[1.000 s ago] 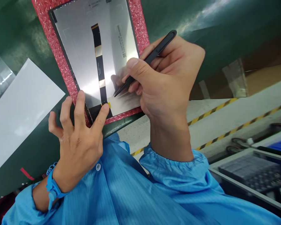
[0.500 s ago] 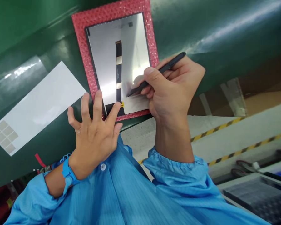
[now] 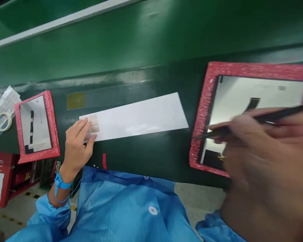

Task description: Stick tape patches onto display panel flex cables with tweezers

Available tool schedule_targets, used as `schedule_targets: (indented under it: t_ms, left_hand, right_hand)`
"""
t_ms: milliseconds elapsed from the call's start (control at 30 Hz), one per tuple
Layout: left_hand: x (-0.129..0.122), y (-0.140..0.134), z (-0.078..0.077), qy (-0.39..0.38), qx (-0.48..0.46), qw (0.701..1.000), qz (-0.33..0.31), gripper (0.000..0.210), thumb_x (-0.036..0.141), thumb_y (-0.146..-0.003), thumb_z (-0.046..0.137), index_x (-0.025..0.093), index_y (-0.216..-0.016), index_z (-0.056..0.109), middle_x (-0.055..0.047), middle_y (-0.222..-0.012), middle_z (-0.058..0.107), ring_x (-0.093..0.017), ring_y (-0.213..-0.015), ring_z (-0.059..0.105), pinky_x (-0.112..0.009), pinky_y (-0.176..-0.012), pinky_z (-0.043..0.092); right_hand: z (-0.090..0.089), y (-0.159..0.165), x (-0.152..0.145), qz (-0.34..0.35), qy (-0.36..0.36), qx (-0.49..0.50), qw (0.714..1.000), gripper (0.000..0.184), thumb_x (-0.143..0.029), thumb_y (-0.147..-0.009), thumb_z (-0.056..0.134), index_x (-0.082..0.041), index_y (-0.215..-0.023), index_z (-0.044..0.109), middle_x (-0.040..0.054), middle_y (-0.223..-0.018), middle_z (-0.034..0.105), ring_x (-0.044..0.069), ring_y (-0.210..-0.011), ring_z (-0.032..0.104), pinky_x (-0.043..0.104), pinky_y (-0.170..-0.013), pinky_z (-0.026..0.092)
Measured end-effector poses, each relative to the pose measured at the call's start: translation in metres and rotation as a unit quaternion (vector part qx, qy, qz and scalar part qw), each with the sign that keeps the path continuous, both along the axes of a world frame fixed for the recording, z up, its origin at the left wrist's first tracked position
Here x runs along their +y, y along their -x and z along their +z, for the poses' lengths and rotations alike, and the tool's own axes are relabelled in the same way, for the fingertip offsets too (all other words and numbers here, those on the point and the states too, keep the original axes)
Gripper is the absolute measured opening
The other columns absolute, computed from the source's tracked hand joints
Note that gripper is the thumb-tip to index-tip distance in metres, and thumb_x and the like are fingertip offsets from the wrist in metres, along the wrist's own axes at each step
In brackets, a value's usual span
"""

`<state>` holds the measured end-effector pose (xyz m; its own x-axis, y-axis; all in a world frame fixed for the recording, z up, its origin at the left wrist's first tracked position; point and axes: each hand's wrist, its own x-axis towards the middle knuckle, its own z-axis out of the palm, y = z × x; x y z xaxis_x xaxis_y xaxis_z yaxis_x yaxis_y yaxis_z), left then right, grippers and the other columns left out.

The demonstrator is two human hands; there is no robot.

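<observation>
My left hand (image 3: 78,143) rests with fingers apart on the left end of a long white backing sheet (image 3: 141,117), touching its grid of small greyish-beige stickers (image 3: 94,122). On the right, my right hand (image 3: 265,151), smeared by motion, grips a pair of black tweezers (image 3: 280,116). Their tip points left, over the edge of an LCD panel (image 3: 232,97) lying silver back up on pink bubble wrap (image 3: 202,127). A dark flex cable (image 3: 252,103) shows on the panel's back, partly covered by this hand.
A second panel (image 3: 39,124) on pink wrap lies at the left. Beyond it are a tape roll (image 3: 3,121) and clear plastic sheets. A yellow square (image 3: 75,101) and a red strip (image 3: 104,161) mark the green mat. A red box (image 3: 0,178) stands lower left.
The view has swung left. My left hand has left the panel's lower edge and now lies on the sticker sheet. My right hand's tool tip has shifted to the panel's left edge.
</observation>
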<state>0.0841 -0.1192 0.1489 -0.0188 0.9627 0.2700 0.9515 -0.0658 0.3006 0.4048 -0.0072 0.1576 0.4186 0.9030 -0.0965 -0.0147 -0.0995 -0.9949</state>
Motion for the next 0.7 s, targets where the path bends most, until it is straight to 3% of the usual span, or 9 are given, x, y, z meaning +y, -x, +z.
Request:
schedule_targets:
  t_ms: [67, 167, 267, 433, 700]
  left_hand:
    - [-0.003, 0.014, -0.009, 0.044, 0.018, 0.999, -0.004, 0.046, 0.032, -0.102, 0.066, 0.018, -0.145, 0.061, -0.014, -0.152, 0.063, -0.034, -0.145, 0.054, -0.054, -0.117, 0.041]
    - [-0.005, 0.016, -0.018, 0.062, 0.014, 0.998, -0.004, 0.048, 0.038, -0.101, 0.067, 0.020, -0.146, 0.060, -0.012, -0.155, 0.060, -0.034, -0.147, 0.050, -0.055, -0.116, 0.036]
    - [-0.004, 0.013, -0.019, 0.057, -0.004, 0.998, -0.005, 0.049, 0.040, -0.101, 0.067, 0.019, -0.144, 0.061, -0.012, -0.154, 0.062, -0.034, -0.146, 0.051, -0.053, -0.114, 0.036]
    - [-0.003, 0.012, -0.018, 0.060, -0.020, 0.998, -0.018, 0.050, 0.040, -0.099, 0.069, 0.017, -0.143, 0.061, -0.012, -0.153, 0.062, -0.036, -0.145, 0.051, -0.054, -0.113, 0.035]
    - [-0.002, 0.010, -0.021, 0.062, -0.035, 0.997, -0.015, 0.048, 0.040, -0.098, 0.070, 0.019, -0.141, 0.062, -0.011, -0.151, 0.064, -0.035, -0.143, 0.052, -0.052, -0.112, 0.034]
  right_hand:
    - [0.004, 0.049, 0.000, 0.105, -0.004, 0.015, 0.994, 0.025, -0.030, -0.067, 0.095, -0.022, -0.076, 0.073, 0.0050, -0.068, 0.069, 0.021, -0.059, 0.069, 0.029, -0.047, 0.056]
    - [-0.004, 0.116, 0.001, 0.260, 0.002, 0.047, 0.965, 0.021, -0.030, -0.078, 0.088, -0.021, -0.081, 0.069, 0.0039, -0.074, 0.072, 0.021, -0.068, 0.074, 0.029, -0.056, 0.060]
    - [-0.021, 0.157, 0.004, 0.324, -0.001, 0.047, 0.945, 0.020, -0.028, -0.083, 0.084, -0.021, -0.082, 0.065, 0.0003, -0.071, 0.069, 0.020, -0.070, 0.073, 0.029, -0.058, 0.060]
    - [-0.037, 0.174, 0.007, 0.349, -0.022, -0.004, 0.937, 0.023, -0.030, -0.086, 0.084, -0.021, -0.084, 0.063, -0.0012, -0.074, 0.068, 0.018, -0.067, 0.070, 0.029, -0.059, 0.059]
    - [-0.038, 0.171, 0.009, 0.362, -0.038, -0.050, 0.930, 0.022, -0.024, -0.089, 0.082, -0.024, -0.083, 0.061, -0.0017, -0.076, 0.069, 0.017, -0.063, 0.069, 0.029, -0.055, 0.058]
